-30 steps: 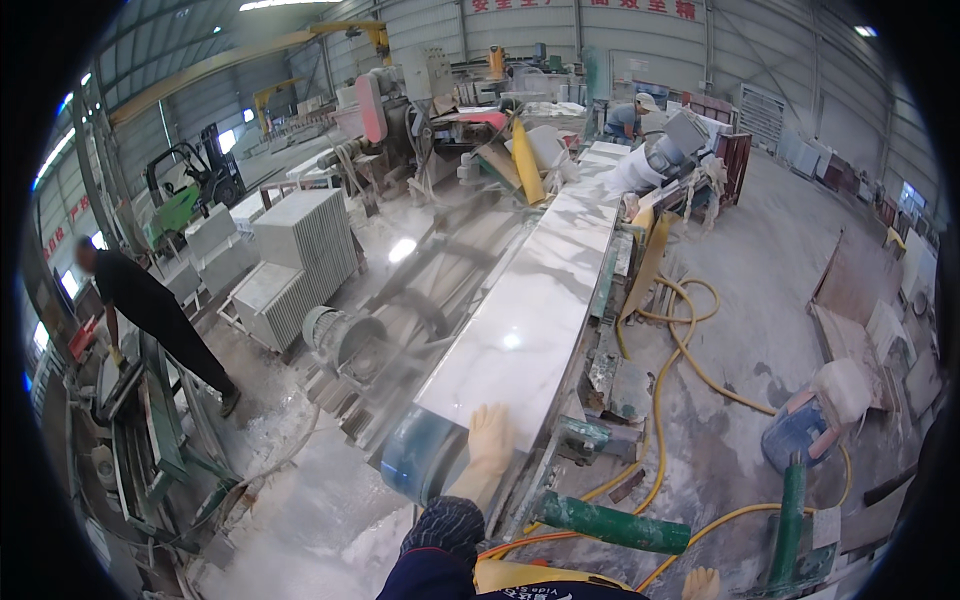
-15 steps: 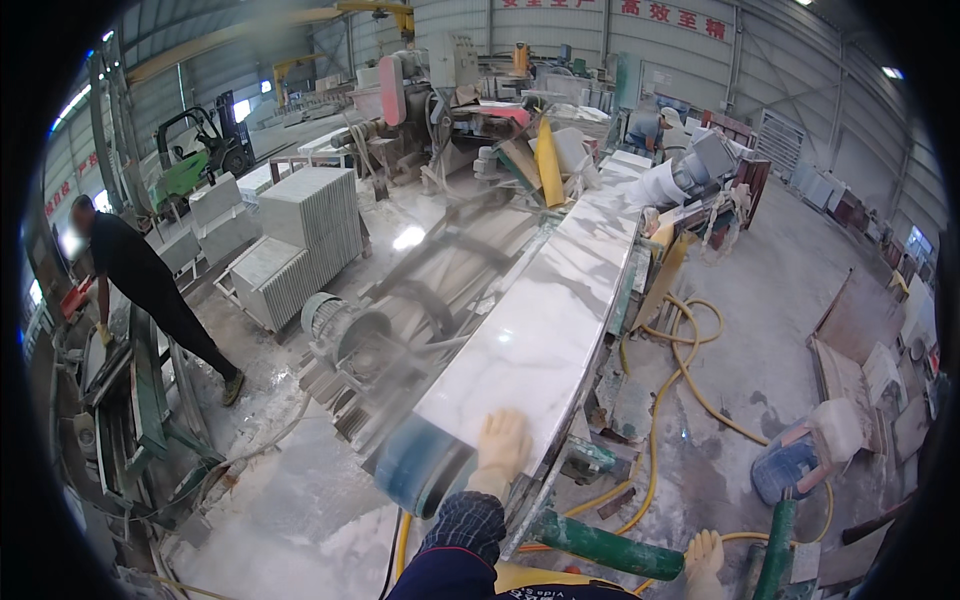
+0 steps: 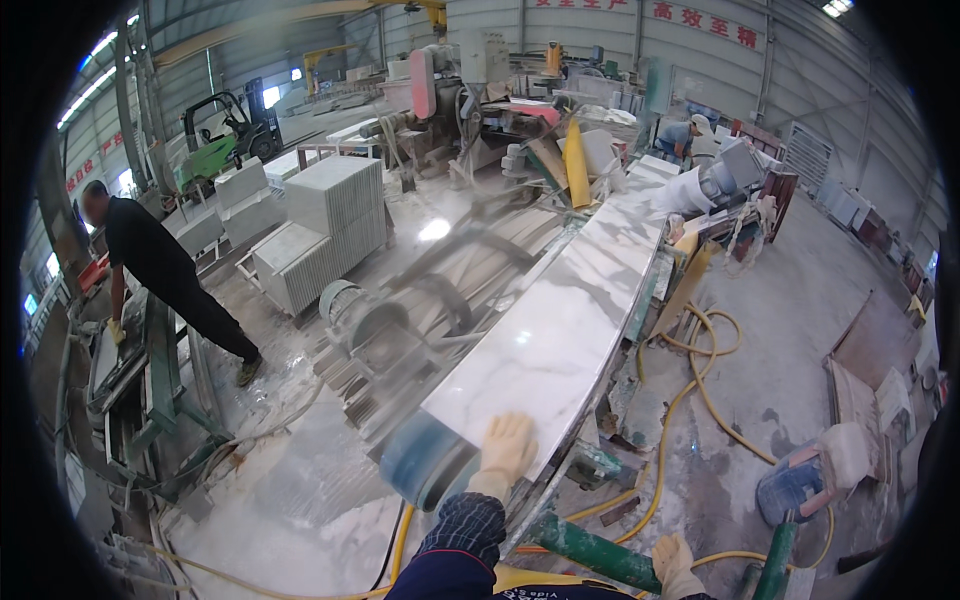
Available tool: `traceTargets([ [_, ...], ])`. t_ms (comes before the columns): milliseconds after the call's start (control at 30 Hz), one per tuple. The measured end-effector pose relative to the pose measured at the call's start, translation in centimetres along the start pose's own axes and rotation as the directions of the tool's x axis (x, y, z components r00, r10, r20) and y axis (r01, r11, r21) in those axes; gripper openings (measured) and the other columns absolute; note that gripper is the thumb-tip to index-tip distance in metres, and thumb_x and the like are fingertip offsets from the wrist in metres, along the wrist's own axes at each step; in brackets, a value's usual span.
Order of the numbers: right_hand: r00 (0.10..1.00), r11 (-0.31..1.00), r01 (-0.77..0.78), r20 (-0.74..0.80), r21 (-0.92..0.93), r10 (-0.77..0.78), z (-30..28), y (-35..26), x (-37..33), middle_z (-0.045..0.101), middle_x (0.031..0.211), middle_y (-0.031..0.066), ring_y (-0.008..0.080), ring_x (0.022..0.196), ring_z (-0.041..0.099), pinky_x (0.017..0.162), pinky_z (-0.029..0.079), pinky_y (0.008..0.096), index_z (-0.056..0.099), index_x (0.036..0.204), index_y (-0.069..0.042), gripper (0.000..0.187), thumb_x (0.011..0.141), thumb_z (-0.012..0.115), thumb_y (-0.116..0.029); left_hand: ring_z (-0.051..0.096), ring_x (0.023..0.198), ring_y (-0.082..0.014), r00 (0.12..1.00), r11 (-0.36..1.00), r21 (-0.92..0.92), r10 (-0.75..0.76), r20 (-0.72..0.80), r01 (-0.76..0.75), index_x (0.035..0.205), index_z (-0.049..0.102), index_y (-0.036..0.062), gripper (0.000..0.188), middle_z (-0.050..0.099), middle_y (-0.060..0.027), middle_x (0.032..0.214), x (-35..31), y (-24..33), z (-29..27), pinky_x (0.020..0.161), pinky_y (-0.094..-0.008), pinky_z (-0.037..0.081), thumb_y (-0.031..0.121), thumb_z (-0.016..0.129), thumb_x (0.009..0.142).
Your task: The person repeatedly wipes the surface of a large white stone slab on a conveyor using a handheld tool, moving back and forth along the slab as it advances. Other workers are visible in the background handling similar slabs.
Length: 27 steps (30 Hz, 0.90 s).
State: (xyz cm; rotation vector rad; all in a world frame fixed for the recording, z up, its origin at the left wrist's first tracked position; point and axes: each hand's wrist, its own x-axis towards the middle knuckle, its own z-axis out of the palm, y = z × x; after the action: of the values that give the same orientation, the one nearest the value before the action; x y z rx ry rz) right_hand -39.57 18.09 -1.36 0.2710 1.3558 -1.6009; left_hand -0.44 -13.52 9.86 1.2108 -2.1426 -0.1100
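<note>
My left hand point(image 3: 507, 448), in a cream glove with a dark checked cuff, lies flat on the near end of a long white marble slab point(image 3: 560, 320) with grey veins. Its fingers point away from me. A blue roller point(image 3: 415, 462) sits just left of that wrist, at the slab's near end. My right hand point(image 3: 675, 566), also gloved, hovers low at the bottom edge with its fingers curled in. It is close by the end of a green pipe point(image 3: 598, 548), and nothing shows in it. Whether it touches the pipe is hard to see.
A motor point(image 3: 365, 318) and blurred machine rails run along the slab's left. Yellow hoses point(image 3: 690, 395) coil on the wet floor at right, near a blue jug point(image 3: 790, 492). Stacked slabs point(image 3: 330, 215) and a person in black point(image 3: 160, 255) are on the left. Another person point(image 3: 678, 137) stands far back.
My right hand has moved left toward the green pipe's end. My left hand stays on the slab. The whole view has shifted a little to the right in the picture.
</note>
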Motion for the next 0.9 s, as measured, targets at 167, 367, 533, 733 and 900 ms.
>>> traceTargets([
  [167,0.999,0.995,0.048,-0.008,-0.089,-0.049,-0.6,1.4,0.3,0.051,0.141,0.0235,0.0389,0.126,0.054,0.105,0.047,0.0455,0.043,0.143,-0.004,0.050,0.101,0.052,-0.029,0.055,0.096,-0.0313,0.983,0.995,0.019,0.095,-0.160,-0.094,0.099,0.058,0.0076,0.026,0.057,-0.0123,0.097,0.1,0.1,-0.1,0.085,-0.0436,0.043,0.019,0.063,0.076],
  [367,0.989,0.995,0.095,-0.110,-0.035,-0.098,0.4,1.5,-0.7,0.065,0.103,0.0194,0.0331,0.087,0.064,0.082,0.055,0.0439,0.055,0.121,-0.003,0.033,0.095,0.063,-0.022,0.054,0.097,-0.0309,0.983,0.993,0.048,0.110,-0.146,-0.104,0.101,0.058,0.0073,0.028,0.057,-0.0124,0.099,-0.1,0.4,-0.5,0.086,-0.0432,0.043,0.019,0.063,0.076],
  [533,0.992,0.991,0.127,0.009,-0.037,-0.127,1.0,1.5,-1.3,0.058,0.075,0.0080,0.0244,0.069,0.056,0.069,0.051,0.0371,0.055,0.097,-0.008,0.016,0.094,0.063,-0.021,0.054,0.104,-0.0312,0.983,0.993,0.066,0.107,-0.148,-0.098,0.106,0.059,0.0071,0.033,0.058,-0.0125,0.105,-0.6,0.3,-0.6,0.092,-0.0436,0.042,0.020,0.064,0.077],
  [733,0.991,0.999,0.046,-0.128,0.002,-0.045,0.8,0.1,-0.5,0.063,0.092,0.0112,0.0280,0.082,0.061,0.076,0.052,0.0409,0.057,0.106,-0.009,0.022,0.094,0.062,-0.027,0.049,0.127,-0.0332,0.996,0.999,0.013,-0.047,0.080,0.046,0.124,0.060,0.0089,0.043,0.059,-0.0129,0.133,-1.5,0.0,-0.5,0.113,-0.0505,0.032,0.025,0.063,0.085],
  [900,0.984,0.996,0.082,-0.157,-0.041,-0.087,-0.8,-0.8,0.1,0.060,0.127,0.0202,0.0370,0.110,0.061,0.092,0.051,0.0461,0.052,0.130,-0.007,0.042,0.095,0.060,-0.027,0.053,0.112,-0.0315,0.998,0.998,0.050,0.041,-0.057,-0.039,0.112,0.060,0.0083,0.036,0.059,-0.0118,0.114,-1.4,0.0,-0.5,0.100,-0.0457,0.039,0.021,0.064,0.079],
])
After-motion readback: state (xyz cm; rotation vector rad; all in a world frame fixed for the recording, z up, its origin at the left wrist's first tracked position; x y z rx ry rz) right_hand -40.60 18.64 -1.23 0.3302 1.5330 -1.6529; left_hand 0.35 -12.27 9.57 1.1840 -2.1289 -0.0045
